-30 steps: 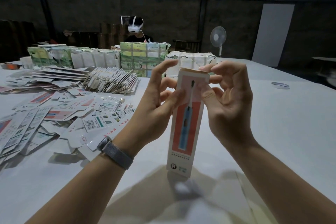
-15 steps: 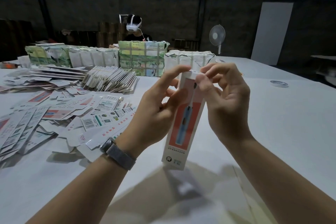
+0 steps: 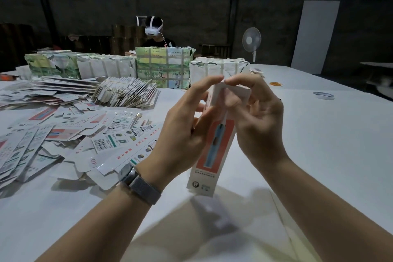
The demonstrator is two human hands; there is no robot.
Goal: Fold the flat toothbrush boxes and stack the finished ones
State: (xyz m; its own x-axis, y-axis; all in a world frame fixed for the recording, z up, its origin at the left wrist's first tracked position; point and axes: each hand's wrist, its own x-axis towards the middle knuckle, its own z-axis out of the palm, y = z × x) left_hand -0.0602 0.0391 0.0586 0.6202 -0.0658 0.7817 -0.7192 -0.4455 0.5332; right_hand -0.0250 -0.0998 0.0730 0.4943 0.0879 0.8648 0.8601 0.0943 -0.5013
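Head view, slim glossy cardboard toothbrush box (image 3: 214,151) upright (red panel), both hands' fingers (image 3: 204,85) pinching its top flap.

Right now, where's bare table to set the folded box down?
Bare table right of the right hand, short of the tape roll; also the near strip below the left hand. Crowded left: loose flat boxes.

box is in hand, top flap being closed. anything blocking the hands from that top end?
Nothing visible does. The left hand and right hand both grip the upright toothbrush box, fingertips meeting at its top flap.
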